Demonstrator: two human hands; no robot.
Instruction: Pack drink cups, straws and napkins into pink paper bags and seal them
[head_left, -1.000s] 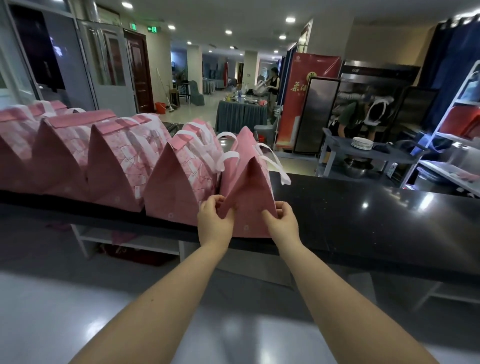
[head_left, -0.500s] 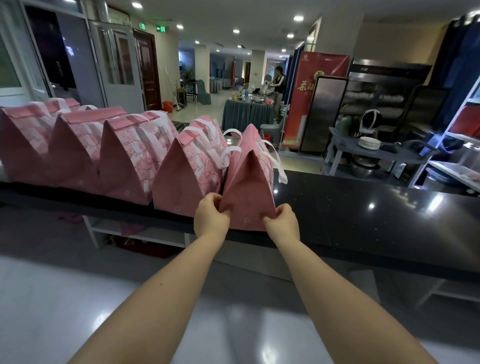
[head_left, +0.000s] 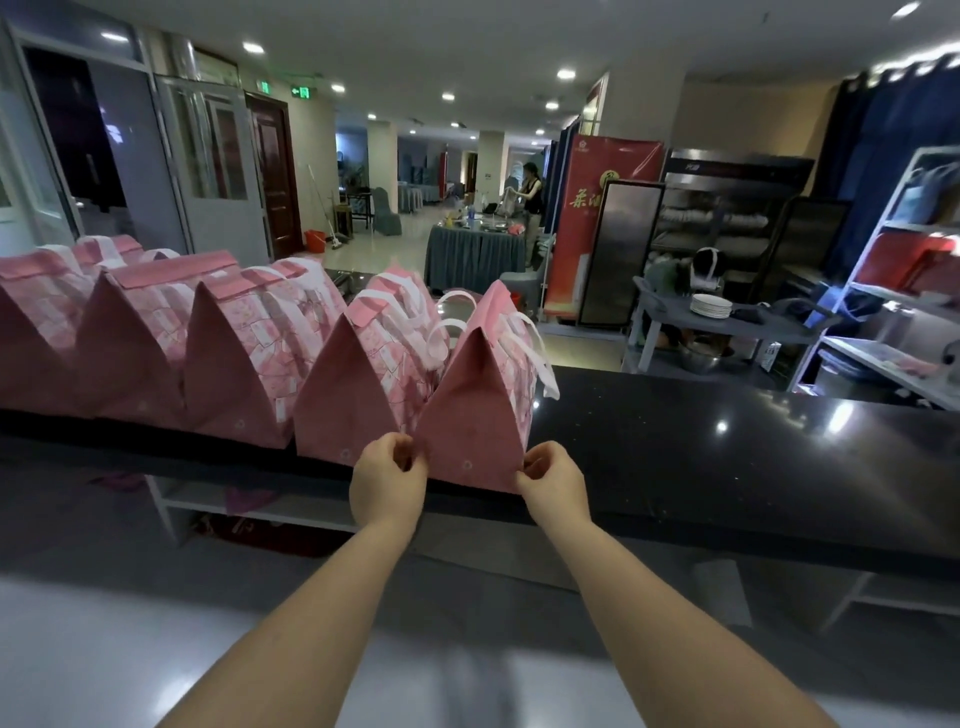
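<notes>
Pink bag (head_left: 475, 410) stands at the right end of the row, on the near edge of the black desk (head_left: 727, 447), top drawn to a peak. Left hand (head_left: 387, 483) and right hand (head_left: 553, 486) each take a bottom corner, fingers curled, pinching the paper. Judged: squaring and placing. Push both corners back evenly, base flat, clear of the edge. Neighbour bag (head_left: 358, 400) crowds the left side; white handles (head_left: 537, 353) hang loose on the right
</notes>
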